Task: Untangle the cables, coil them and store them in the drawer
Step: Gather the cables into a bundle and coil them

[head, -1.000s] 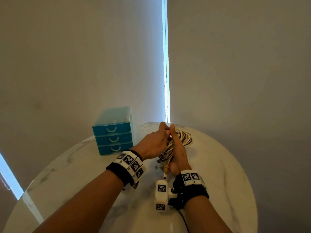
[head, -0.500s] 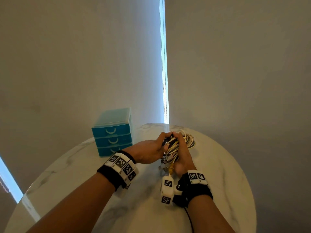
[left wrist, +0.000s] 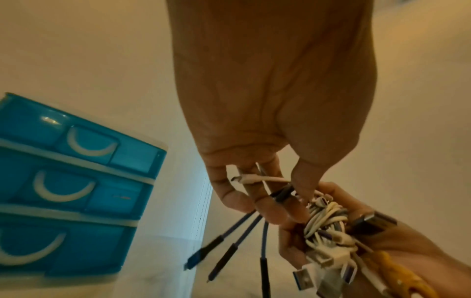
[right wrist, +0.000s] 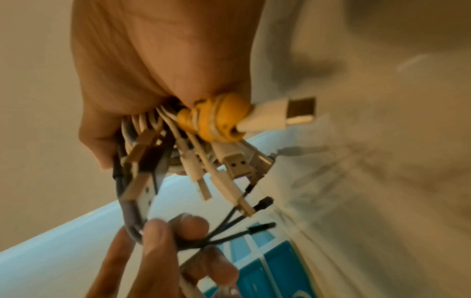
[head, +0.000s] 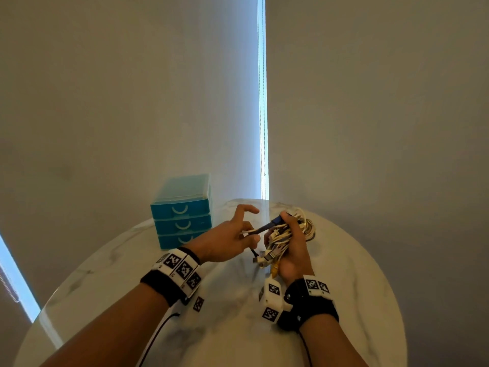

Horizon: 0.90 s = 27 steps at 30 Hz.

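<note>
The tangled bundle of cables (head: 287, 235) was gripped in the right hand (head: 293, 250), fingers wrapped round its middle and held just above the counter (head: 238, 337), so that the loose plug ends hung free below the fist where they could be sorted; a yellow band (right wrist: 216, 119) was seen round part of the bundle in the right wrist view. A dark multi-headed cable (left wrist: 237, 240) was pinched between the thumb and curled fingers of the left hand (head: 227, 239), its index finger raised clear, and the strand was drawn sideways out of the bundle, presumably to be freed first (its three dark plug tips were seen fanning out below the left fingers (left wrist: 234, 199)). A white connector (left wrist: 251, 179) was also seen lying across those fingers, though whether it was held or merely caught could not be told. The bundle was judged to be knotted as yet, with no cable coiled. The blue drawer unit (head: 182, 210) was stood on the counter beyond the left hand, well apart from the cables, with its three drawers all pushed shut; its contents, if any, could not be seen through the tinted fronts. None of the cables was seen stored, so the separating step was judged to be in hand, with coiling and stowing not yet begun.
</note>
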Each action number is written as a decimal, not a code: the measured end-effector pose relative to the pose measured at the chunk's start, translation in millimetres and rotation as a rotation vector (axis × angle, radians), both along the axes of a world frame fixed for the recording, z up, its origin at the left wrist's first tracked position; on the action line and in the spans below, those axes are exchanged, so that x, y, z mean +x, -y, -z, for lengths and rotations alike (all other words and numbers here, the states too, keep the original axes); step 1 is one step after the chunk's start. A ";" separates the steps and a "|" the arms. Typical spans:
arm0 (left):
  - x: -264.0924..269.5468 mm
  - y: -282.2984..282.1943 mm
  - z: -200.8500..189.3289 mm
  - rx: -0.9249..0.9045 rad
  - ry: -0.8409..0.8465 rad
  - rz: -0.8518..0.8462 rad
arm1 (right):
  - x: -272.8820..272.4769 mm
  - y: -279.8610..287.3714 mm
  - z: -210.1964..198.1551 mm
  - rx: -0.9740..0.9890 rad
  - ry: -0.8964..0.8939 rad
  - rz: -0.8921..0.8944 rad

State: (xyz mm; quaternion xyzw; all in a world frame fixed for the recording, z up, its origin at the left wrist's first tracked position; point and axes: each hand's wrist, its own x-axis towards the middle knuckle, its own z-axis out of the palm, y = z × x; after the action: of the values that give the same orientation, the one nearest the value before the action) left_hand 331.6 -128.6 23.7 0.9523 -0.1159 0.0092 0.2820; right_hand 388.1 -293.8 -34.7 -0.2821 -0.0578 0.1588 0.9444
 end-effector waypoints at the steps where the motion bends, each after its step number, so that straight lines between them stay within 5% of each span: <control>1: 0.9 -1.8 1.6 0.077 0.005 -0.019 | -1.1 -1.4 0.7 0.013 -0.002 -0.008; 4: 7.2 -6.2 5.3 0.324 0.044 -0.090 | -5.7 -4.9 -2.0 -0.015 0.007 -0.047; 6: 10.4 -8.3 5.6 0.322 0.019 -0.102 | -5.8 -4.4 -3.5 -0.035 0.011 -0.035; 11: 5.7 -15.4 1.9 0.025 -0.259 -0.077 | -2.4 -3.7 -2.9 0.043 0.017 -0.014; 15: 1.1 -22.2 -5.2 -0.036 -0.307 -0.132 | 3.0 -4.8 0.9 0.087 0.066 0.018; 18: -0.4 -24.9 -4.2 -0.292 -0.333 -0.198 | 10.3 -4.4 4.1 0.076 0.091 0.038; 20: 0.2 -21.5 -2.2 -0.434 -0.280 -0.242 | 14.7 -6.0 5.0 0.061 0.082 0.013; 27: 12.9 -25.7 3.6 -0.369 0.189 -0.246 | 13.7 -15.9 10.0 -0.113 -0.034 -0.135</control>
State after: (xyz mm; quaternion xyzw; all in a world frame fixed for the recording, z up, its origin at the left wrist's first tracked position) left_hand 344.4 -102.9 20.1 0.8865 -0.0211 0.1538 0.4360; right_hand 401.7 -277.9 -44.7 -0.3278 -0.0516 0.2300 0.9149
